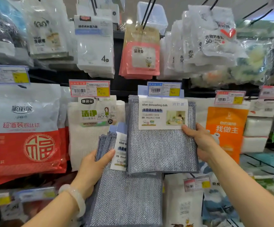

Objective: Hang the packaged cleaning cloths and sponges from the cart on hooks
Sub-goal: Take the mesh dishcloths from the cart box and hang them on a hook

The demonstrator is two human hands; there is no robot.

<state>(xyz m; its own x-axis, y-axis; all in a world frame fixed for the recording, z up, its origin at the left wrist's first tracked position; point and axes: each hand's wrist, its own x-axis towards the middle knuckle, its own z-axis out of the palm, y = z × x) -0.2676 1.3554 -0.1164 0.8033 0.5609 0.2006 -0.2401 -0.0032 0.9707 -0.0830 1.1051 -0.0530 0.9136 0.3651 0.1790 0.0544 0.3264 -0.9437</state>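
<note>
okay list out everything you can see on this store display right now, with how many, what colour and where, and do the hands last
silver dishwashing cloth packs: two in the hands, grey mesh, centre; one at its hook, one lower left
red and white bag: one in front, left
cream cloth pack: one, left of centre
pink packs: a stack, upper centre
white packs: stack, upper left
orange pack: one, right
price tags: several, red or blue edged, on hook ends
bracelet: one, pale, left wrist
left hand: grips the lower cloth pack
right hand: grips the upper pack's right edge

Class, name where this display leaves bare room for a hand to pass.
Only the dark strip between the pink packs and the hanging silver cloth pack is bare. Elsewhere packs overlap; both hands grip cloth packs.
</note>
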